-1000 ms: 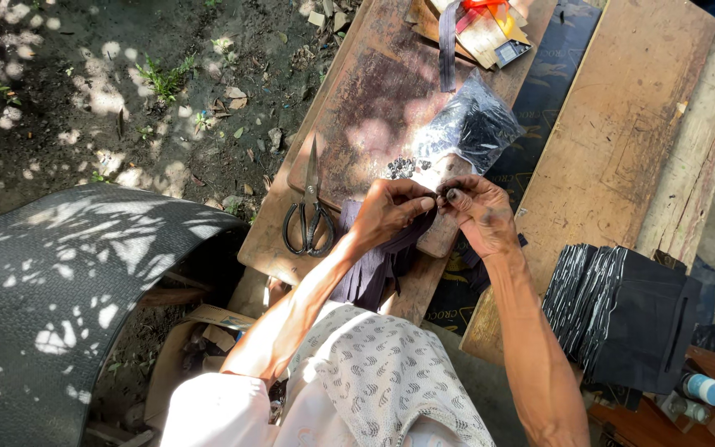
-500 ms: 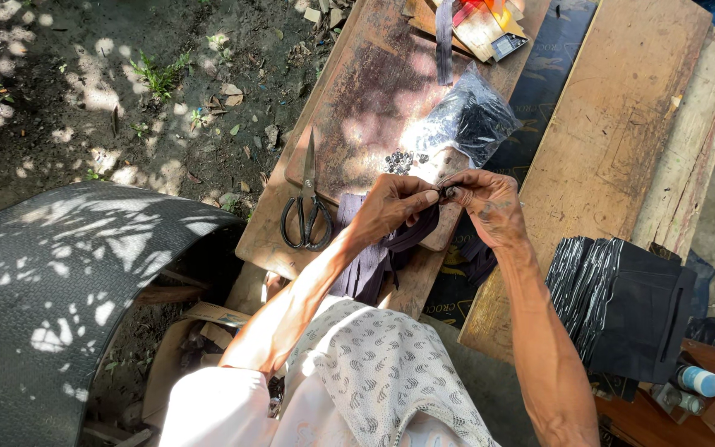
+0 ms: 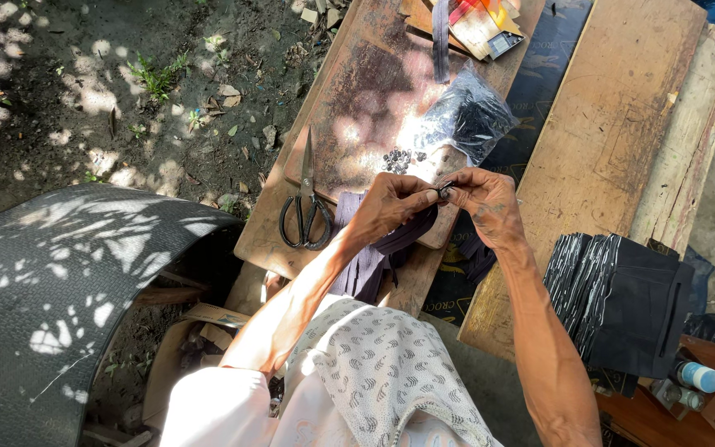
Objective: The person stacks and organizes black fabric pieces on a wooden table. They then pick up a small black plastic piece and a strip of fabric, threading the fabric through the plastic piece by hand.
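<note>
I see both hands (image 3: 444,197) pinching a small slider (image 3: 445,191) onto purple tape (image 3: 374,257); it may slip toward scissors (image 3: 305,211) at 9 o'clock.

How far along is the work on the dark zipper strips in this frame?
Done: a stack of black flat pieces sits on the right. In hand: left hand and right hand pinch a small metal piece onto a purple-grey fabric strip. Left: loose small metal pieces and a full clear plastic bag.

On the worn wooden tabletop (image 3: 374,74), the black-handled metal scissors (image 3: 305,207) lie left of both hands; the clear plastic bag of small dark parts (image 3: 467,120) sits behind them, the pile of small metal pieces (image 3: 397,159) between.
</note>
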